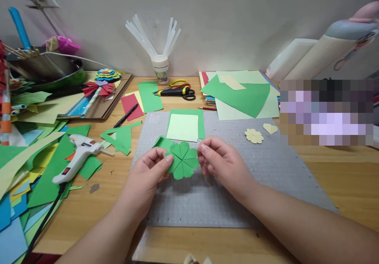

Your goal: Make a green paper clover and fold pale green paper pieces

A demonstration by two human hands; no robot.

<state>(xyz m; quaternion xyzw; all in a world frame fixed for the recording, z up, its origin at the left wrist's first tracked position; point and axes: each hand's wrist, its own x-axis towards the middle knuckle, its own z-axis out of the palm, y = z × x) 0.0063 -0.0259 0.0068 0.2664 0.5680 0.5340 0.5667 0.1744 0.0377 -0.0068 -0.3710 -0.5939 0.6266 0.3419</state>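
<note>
A green paper flower (pixel 181 160) with heart-shaped, creased petals is held above the grey cutting mat (pixel 237 205). My left hand (pixel 154 169) pinches its left side between thumb and fingers. At the flower's right edge, my right hand (pixel 216 157) has its fingers curled together; whether they grip the petal is unclear. Just behind the flower lies a folded piece of green paper (pixel 162 141). Farther back, a pale green square (pixel 182 128) rests on a green sheet (pixel 201 124). A cream paper flower (pixel 254 135) and a cream paper heart (pixel 270 128) lie on the mat's right side.
A white glue gun (pixel 78 155) lies left among green paper scraps (pixel 120 139). Behind the mat are a black pen (pixel 126 116), a yellow-black cutter (pixel 174 92), scissors (pixel 189 94), a paper cup (pixel 160 72) with white sticks, and stacked paper (pixel 245 98).
</note>
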